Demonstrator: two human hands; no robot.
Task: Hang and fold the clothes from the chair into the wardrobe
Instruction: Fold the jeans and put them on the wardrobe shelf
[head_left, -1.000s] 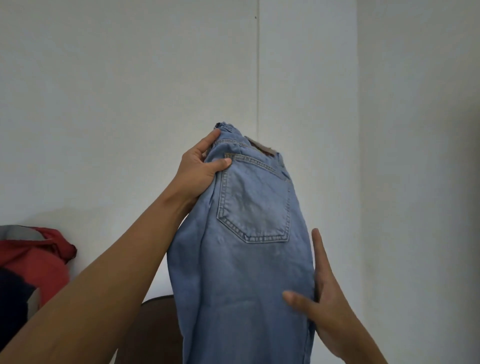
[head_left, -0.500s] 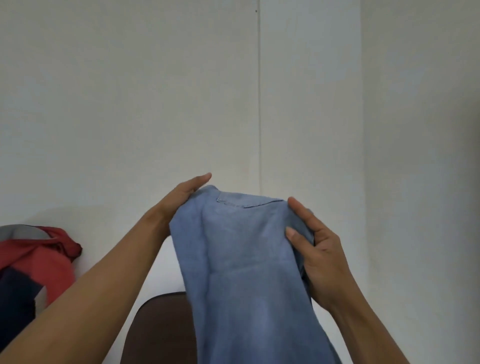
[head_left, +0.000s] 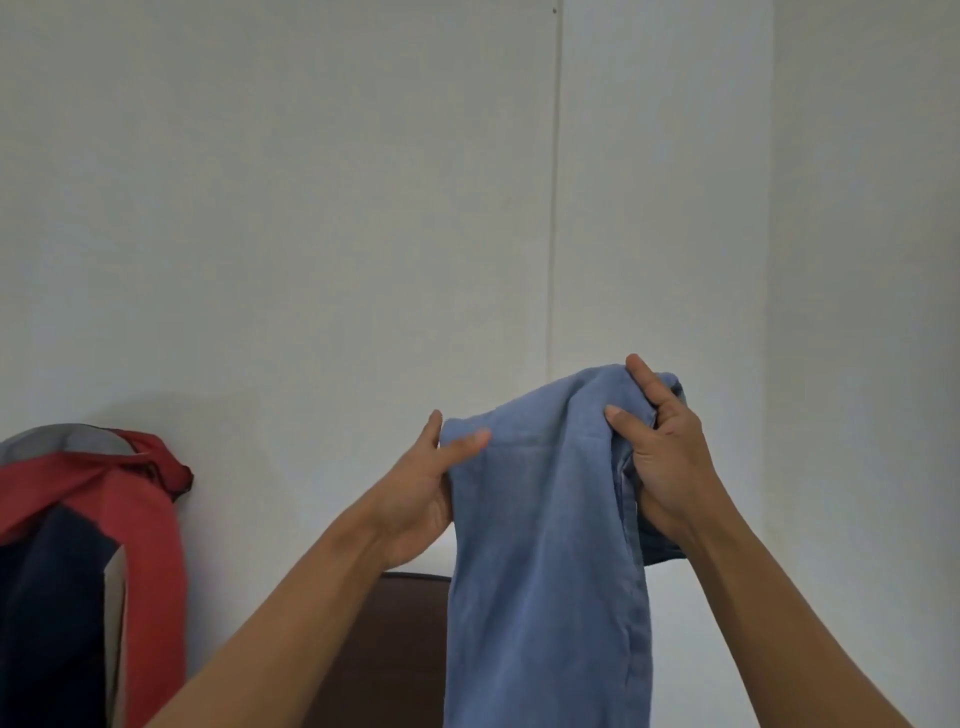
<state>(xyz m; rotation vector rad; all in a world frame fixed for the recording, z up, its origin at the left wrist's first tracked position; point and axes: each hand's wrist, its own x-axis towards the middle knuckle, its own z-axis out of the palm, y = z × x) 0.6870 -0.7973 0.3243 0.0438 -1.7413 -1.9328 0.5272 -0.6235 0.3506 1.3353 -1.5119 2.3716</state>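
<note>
The left hand (head_left: 415, 493) pinched the left edge of the folded blue jeans (head_left: 545, 545), thumb in front, fingers behind. The right hand (head_left: 660, 457) gripped the bunched right edge, fingers curled round the denim. The jeans hung between both hands, in front of the white wall (head_left: 311, 208) and above the brown chair back (head_left: 400, 623).

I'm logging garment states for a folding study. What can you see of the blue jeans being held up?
The blue jeans are faded light-blue denim, doubled over at the top and hanging down past the picture's bottom edge. The left hand pinches the top left corner, thumb in front; the right hand grips the bunched top right, where a shorter flap hangs behind.
</note>
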